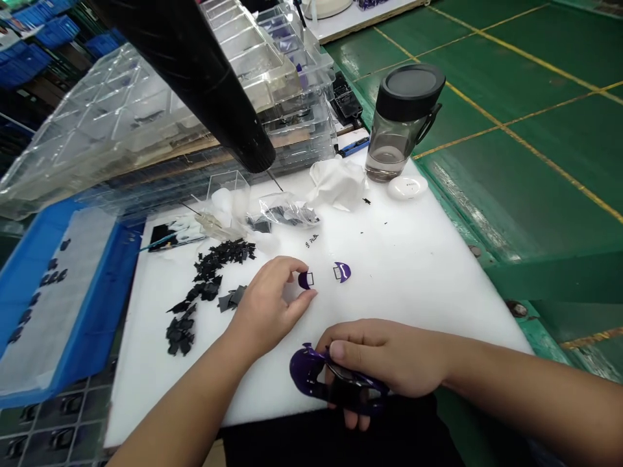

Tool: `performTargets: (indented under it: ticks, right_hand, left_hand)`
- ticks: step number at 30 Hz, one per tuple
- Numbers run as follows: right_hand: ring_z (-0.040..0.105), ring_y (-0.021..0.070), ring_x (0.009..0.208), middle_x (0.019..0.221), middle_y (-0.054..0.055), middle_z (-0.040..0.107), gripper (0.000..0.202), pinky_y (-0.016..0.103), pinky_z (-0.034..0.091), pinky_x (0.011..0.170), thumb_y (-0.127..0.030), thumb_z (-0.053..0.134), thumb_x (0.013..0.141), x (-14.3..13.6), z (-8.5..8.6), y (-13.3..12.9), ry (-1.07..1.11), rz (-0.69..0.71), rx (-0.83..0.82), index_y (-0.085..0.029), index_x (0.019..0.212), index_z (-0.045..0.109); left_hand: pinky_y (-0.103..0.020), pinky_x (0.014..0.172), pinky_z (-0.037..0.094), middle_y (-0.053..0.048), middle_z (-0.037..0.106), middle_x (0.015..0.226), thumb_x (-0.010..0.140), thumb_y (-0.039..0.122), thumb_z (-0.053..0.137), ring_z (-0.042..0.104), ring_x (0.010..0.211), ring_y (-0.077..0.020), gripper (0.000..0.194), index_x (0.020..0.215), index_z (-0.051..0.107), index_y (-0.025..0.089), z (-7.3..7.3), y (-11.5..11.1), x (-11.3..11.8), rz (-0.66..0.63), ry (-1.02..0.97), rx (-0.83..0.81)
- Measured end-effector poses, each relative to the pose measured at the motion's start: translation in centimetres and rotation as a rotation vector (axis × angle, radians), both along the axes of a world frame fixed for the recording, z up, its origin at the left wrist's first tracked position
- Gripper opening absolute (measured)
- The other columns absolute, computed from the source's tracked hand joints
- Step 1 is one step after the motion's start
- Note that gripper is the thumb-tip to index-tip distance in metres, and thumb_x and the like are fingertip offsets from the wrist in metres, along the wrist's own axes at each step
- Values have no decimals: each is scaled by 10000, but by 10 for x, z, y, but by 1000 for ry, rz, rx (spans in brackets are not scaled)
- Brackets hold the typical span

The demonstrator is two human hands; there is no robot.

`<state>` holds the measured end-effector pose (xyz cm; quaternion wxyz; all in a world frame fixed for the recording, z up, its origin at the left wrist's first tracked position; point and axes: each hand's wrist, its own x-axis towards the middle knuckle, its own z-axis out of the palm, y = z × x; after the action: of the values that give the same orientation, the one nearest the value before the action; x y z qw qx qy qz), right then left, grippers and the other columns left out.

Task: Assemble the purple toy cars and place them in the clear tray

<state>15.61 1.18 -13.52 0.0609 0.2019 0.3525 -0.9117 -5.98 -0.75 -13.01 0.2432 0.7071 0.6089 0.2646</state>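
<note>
Near the middle of the white work surface [413,285], my left hand [272,301] has its thumb and forefinger at a small purple piece [305,280] with a thin rectangular frame on its right side. The fingertips meet the piece's top and bottom edges. A similar purple piece [343,272] lies just to the right, its frame pointing left. My right hand [389,357] is wrapped round a glossy purple and black curved part [306,373] close to the front edge; some of that part is hidden by the fingers.
Black scraps [207,275] and grey squares [232,298] lie left of my left hand. A black cylindrical tool [233,123] hangs above. Behind are clear trays [121,130], a bottle [396,130], a white oval item [407,188] and a plastic bag [287,211]. A blue bin [104,279] stands left.
</note>
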Motion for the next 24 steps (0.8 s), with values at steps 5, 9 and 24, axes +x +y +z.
performTargets:
  ticks: [5, 9, 24]
  right_hand:
    - [642, 124, 634, 803, 60, 631, 557, 236, 521, 605, -708, 488, 862, 4, 1, -1, -15, 11, 59, -163, 967, 529]
    - [672, 135, 682, 882, 92, 661, 517, 245, 534, 634, -657, 460, 914, 4, 3, -2, -17, -4, 68, -150, 994, 531]
    - [700, 150, 699, 895, 85, 664, 479, 222, 538, 616, -583, 453, 960, 1, 5, -6, -49, -57, 40, -120, 1042, 543]
  left_hand:
    - [-327, 901, 483, -75, 605, 1107, 873, 298, 775, 572, 1026, -237, 382, 1219, 624, 241, 7, -3, -3, -1, -792, -257]
    - [-254, 860, 520, -84, 625, 1020, 858, 364, 817, 616, 947, -192, 399, 1190, 672, 195, 11, -2, -1, -76, -1304, -407]
    - [-181, 784, 553, -138, 667, 984, 838, 362, 843, 671, 827, -156, 443, 1136, 687, 73, 20, -7, -5, -258, -1732, -504]
